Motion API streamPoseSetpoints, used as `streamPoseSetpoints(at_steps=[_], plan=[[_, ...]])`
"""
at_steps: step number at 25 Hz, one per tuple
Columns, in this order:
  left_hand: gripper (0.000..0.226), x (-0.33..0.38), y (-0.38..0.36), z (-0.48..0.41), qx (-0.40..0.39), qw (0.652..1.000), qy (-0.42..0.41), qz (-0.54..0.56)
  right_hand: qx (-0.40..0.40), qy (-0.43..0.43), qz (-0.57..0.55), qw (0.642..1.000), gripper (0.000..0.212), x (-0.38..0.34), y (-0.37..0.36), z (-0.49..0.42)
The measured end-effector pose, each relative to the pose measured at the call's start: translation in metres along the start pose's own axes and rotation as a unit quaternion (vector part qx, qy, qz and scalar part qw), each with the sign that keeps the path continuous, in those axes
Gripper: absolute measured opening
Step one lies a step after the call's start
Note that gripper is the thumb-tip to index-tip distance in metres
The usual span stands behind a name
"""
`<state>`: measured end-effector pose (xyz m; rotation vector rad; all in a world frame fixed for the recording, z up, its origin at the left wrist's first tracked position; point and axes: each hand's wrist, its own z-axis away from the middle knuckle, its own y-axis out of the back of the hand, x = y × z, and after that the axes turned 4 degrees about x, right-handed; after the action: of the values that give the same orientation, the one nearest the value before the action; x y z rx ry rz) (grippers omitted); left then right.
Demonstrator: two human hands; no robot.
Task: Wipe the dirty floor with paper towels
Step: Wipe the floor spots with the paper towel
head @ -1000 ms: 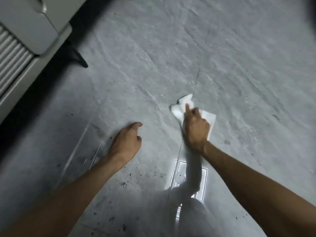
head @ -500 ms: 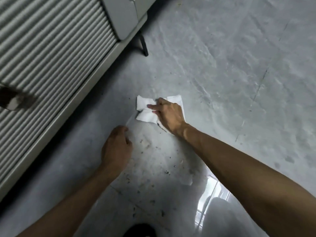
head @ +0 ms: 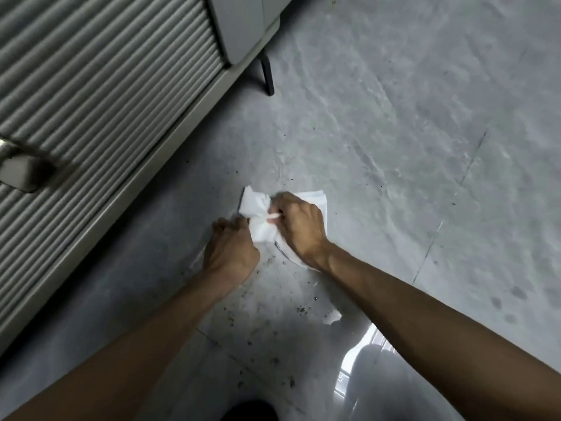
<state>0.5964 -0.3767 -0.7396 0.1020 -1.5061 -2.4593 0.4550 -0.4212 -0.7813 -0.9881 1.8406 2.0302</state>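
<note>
White paper towel (head: 254,205) (soft, light, tears easily) is being gripped at its bunched middle by the left hand (head: 232,249) and right hand (head: 300,226).

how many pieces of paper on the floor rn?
2. A paper towel, gripped by the right hand, left hand at its edge; a small white scrap, seemingly paper, beside the right forearm. Arms may hide more.

Two hands (head: 232,250) (head: 299,226), one paper towel (head: 257,208), one cabinet (head: 106,86)

Home interior (room unclear): ribbed cabinet (head: 100,95), black leg (head: 267,75), grey floor tiles (head: 409,132).
</note>
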Motion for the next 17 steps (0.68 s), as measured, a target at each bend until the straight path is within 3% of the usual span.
streamPoseSetpoints(at_steps=[4, 9, 12, 17], plan=[[0.041, 0.001, 0.01, -0.002, 0.004, 1.0, -0.004, 0.024, 0.002, -0.066, -0.017, 0.998, 0.01, -0.012, 0.003, 0.0], [0.058, 0.002, 0.004, -0.003, -0.032, 0.999, 0.005, 0.012, -0.017, -0.061, -0.009, 0.998, 0.019, 0.008, 0.025, 0.07], [0.058, 0.003, 0.002, -0.006, -0.038, 0.999, 0.003, 0.017, 0.007, -0.059, 0.033, 0.998, 0.014, 0.003, 0.013, 0.034], [0.058, 0.002, 0.0, -0.007, -0.048, 0.999, 0.015, 0.003, 0.026, -0.127, 0.051, 0.99, 0.008, -0.009, -0.003, -0.028]])
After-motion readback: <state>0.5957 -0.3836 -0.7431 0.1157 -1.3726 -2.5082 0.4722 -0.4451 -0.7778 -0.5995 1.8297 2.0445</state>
